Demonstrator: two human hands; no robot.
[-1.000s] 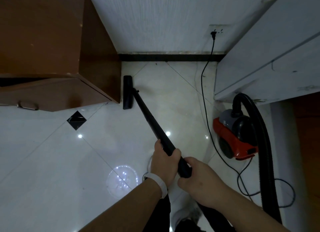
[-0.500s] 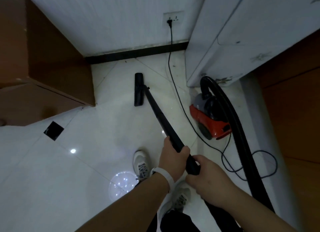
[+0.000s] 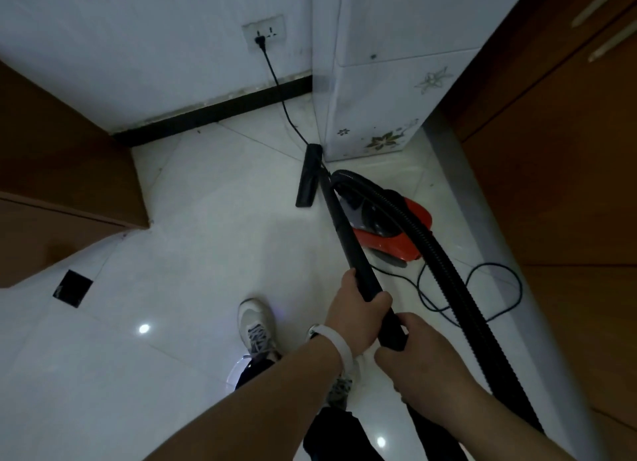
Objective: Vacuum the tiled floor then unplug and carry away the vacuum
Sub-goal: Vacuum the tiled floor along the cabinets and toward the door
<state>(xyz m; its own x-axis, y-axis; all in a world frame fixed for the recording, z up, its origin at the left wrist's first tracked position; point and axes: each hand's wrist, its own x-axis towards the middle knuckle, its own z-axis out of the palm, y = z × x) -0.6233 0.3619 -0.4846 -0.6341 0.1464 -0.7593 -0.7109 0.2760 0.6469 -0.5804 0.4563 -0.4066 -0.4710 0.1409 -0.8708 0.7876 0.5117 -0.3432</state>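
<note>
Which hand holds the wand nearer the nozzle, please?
The left hand, the one with the white wristband; the right hand grips the wand higher up.

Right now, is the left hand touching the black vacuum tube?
Touching. In the head view, the left hand grips the vacuum tube, with its fingers wrapped round it.

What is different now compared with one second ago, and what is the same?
The floor nozzle swept right, from beside the brown cabinet to the corner of the white appliance, near the red vacuum. Unchanged: left hand and right hand grip the wand; the plug stays in the socket.
</note>
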